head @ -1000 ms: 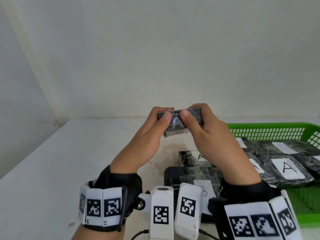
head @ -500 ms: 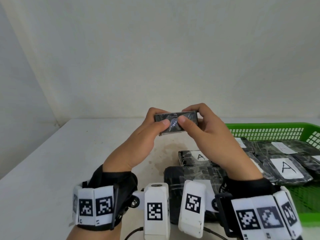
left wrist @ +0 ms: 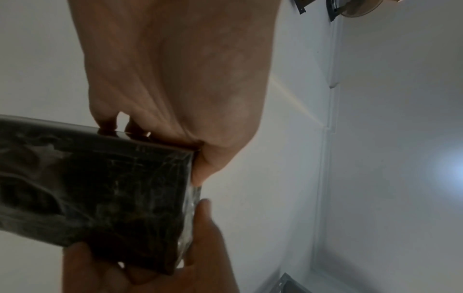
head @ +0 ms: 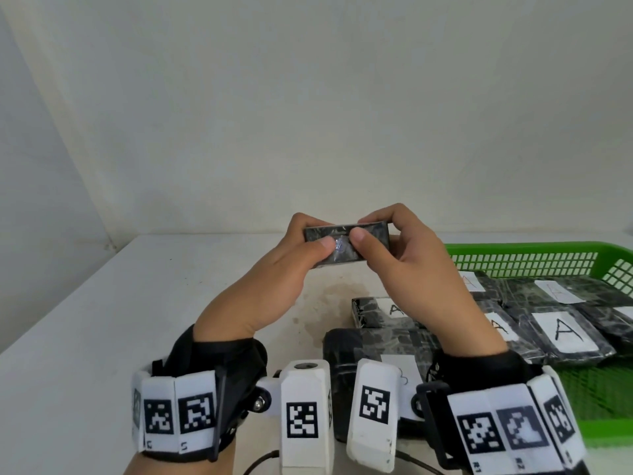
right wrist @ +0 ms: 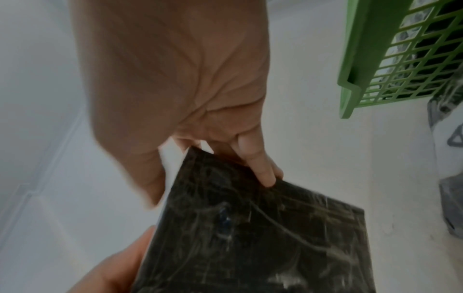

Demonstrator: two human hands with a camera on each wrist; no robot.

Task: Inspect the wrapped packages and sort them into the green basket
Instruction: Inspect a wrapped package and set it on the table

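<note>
Package (head: pixel 346 245) tilted flatter since earlier

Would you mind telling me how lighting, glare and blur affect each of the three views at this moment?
Head view: evenly lit and sharp, with a small glint on the wrapped package between the left hand and right hand. Left wrist view: dim, the package backlit and dark, with a bright glare patch at the right edge. Right wrist view: soft with blur, the green basket fuzzy.
</note>
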